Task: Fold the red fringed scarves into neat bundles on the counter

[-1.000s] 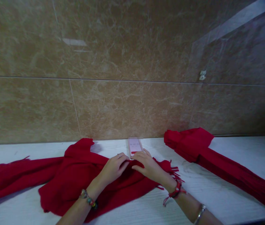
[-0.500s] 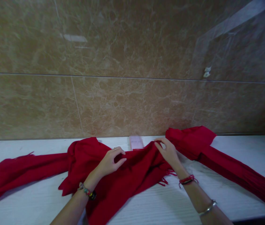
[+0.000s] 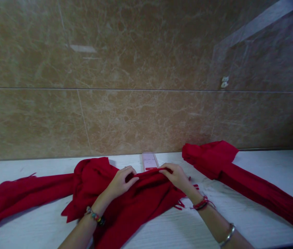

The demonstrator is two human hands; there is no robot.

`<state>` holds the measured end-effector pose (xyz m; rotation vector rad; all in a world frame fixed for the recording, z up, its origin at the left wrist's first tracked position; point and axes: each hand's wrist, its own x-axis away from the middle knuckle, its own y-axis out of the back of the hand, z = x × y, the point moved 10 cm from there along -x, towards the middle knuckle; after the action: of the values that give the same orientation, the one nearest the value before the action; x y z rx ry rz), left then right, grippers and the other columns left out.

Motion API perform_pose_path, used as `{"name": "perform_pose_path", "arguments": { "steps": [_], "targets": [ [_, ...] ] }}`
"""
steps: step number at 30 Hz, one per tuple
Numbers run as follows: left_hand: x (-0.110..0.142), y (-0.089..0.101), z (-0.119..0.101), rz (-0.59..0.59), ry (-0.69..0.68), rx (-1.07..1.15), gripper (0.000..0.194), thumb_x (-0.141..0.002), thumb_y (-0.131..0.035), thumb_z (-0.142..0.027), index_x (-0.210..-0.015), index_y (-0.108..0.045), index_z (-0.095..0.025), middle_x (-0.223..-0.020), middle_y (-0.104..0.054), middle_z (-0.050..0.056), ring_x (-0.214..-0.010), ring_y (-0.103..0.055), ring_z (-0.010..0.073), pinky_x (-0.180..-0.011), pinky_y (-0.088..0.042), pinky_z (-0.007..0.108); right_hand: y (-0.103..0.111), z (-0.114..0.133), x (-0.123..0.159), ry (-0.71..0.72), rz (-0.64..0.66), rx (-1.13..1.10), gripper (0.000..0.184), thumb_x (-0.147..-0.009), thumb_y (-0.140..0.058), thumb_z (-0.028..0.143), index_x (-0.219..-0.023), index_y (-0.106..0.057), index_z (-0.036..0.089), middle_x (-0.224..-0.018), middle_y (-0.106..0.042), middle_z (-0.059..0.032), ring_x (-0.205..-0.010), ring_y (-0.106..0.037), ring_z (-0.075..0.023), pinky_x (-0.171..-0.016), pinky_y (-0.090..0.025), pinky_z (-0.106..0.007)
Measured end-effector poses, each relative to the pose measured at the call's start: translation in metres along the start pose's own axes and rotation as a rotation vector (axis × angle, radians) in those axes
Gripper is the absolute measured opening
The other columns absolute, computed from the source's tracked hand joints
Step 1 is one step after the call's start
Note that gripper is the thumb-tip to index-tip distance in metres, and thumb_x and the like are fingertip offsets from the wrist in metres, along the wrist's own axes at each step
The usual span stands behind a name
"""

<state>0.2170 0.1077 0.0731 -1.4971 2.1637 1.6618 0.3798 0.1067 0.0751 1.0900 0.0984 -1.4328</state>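
Note:
A red fringed scarf (image 3: 138,204) lies partly bunched across the middle of the white table, its upper edge raised between my hands. My left hand (image 3: 121,180), wearing a ring and a beaded bracelet, pinches that edge on the left. Farther right along the same edge, my right hand (image 3: 176,176) grips the cloth between thumb and fingers. Fringe hangs out below my right wrist. Just beyond the edge, between both hands, lies a pale pink card or small box (image 3: 149,161) with a red strip, partly covered by the cloth.
Another length of red cloth (image 3: 213,162) lies folded at the right, running to the lower right corner. A long red strip (image 3: 32,188) stretches left from the bunched part. The white table (image 3: 167,235) meets a brown marbled tile wall (image 3: 141,121) with a small white fixture (image 3: 224,82).
My right hand has moved left and slightly down with the scarf's edge, drawing it away from the folded red cloth at right. More of the pink item shows. My left hand barely moved.

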Motion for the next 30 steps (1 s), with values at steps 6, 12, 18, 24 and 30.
{"name": "perform_pose_path", "arguments": {
  "steps": [6, 12, 18, 24, 30],
  "targets": [
    [0.002, 0.025, 0.024, -0.079, 0.072, -0.074, 0.017, -0.075, -0.054, -0.031, -0.069, -0.047, -0.016, -0.068, -0.052, -0.001, -0.063, -0.047, 0.0126, -0.061, -0.039, 0.024, 0.077, -0.069, 0.007, -0.237, -0.453, -0.1, 0.031, -0.07, -0.054, 0.046, -0.068, -0.062, 0.017, -0.064, -0.063, -0.0035, -0.062, -0.056, -0.0184, -0.058, -0.043, -0.029],
    [0.003, 0.017, 0.017, -0.038, 0.073, -0.011, 0.018, -0.079, -0.049, -0.031, -0.068, -0.049, -0.016, -0.068, -0.054, 0.0, -0.065, -0.05, 0.0128, -0.063, -0.04, 0.024, 0.079, -0.072, 0.011, -0.246, -0.498, 0.078, 0.033, -0.071, -0.054, 0.044, -0.086, -0.063, 0.015, -0.084, -0.063, -0.0098, -0.081, -0.057, -0.024, -0.076, -0.044, -0.041],
    [0.001, -0.003, -0.008, 0.032, -0.038, 0.001, 0.016, -0.083, -0.045, -0.025, -0.078, -0.058, -0.016, -0.077, -0.06, 0.002, -0.074, -0.054, 0.0135, -0.072, -0.042, 0.025, -0.029, 0.034, 0.004, 0.254, 0.083, 0.126, 0.045, -0.075, -0.058, 0.028, -0.119, -0.048, 0.02, -0.12, -0.05, -0.0101, -0.114, -0.042, -0.0212, -0.096, -0.034, -0.04],
    [0.002, -0.003, -0.015, 0.047, -0.073, -0.048, 0.016, -0.083, -0.046, -0.024, -0.079, -0.06, -0.017, -0.077, -0.061, 0.002, -0.073, -0.054, 0.0129, -0.069, -0.043, 0.024, -0.051, 0.021, 0.005, 0.128, 0.211, 0.044, 0.014, -0.08, -0.049, 0.019, -0.083, -0.063, 0.019, -0.079, -0.066, -0.0055, -0.077, -0.059, -0.0179, -0.076, -0.045, -0.033],
    [0.002, 0.013, 0.014, -0.004, -0.005, -0.153, 0.017, -0.083, -0.045, -0.026, -0.077, -0.059, -0.017, -0.075, -0.062, 0.002, -0.071, -0.056, 0.0134, -0.069, -0.043, 0.025, 0.023, -0.04, -0.004, -0.149, -0.138, -0.251, 0.011, -0.07, -0.054, 0.027, -0.07, -0.063, 0.019, -0.069, -0.064, -0.0016, -0.066, -0.057, -0.0166, -0.064, -0.044, -0.028]
  ]
}}
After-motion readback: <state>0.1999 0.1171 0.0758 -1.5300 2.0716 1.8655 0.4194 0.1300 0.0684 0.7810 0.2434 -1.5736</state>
